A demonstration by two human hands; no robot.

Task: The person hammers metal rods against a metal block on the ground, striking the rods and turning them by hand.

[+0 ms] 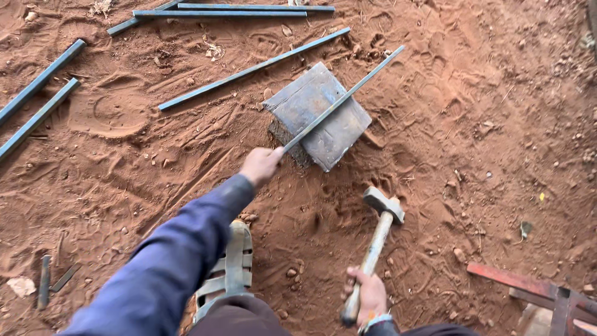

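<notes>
Head view, looking down at red dirt ground (472, 112).

Left hand (260, 165): arm in a blue sleeve (180, 255) stretched forward, fingers closed around the near end of a thin steel bar (341, 99). The bar ran diagonally up and to the right from the hand, lying across the top of a flat grey metal block (311, 121). The block sat on the dirt, tilted as a diamond in view, with the bar crossing it roughly through the middle and its far end sticking out past the block's upper edge.

Right hand (367, 297): fingers wrapped around the lower end of a wooden-handled sledgehammer (376, 246). Hammer head (384, 205) was below and slightly right of the block, apart from it and from the bar.

A sandalled foot (229, 267) was planted on the dirt between the two arms.

Elsewhere: several more long steel bars (252, 68) lay scattered on the ground at top and left; short metal offcuts (45, 281) at lower left; a red-painted metal frame (528, 289) at lower right.
</notes>
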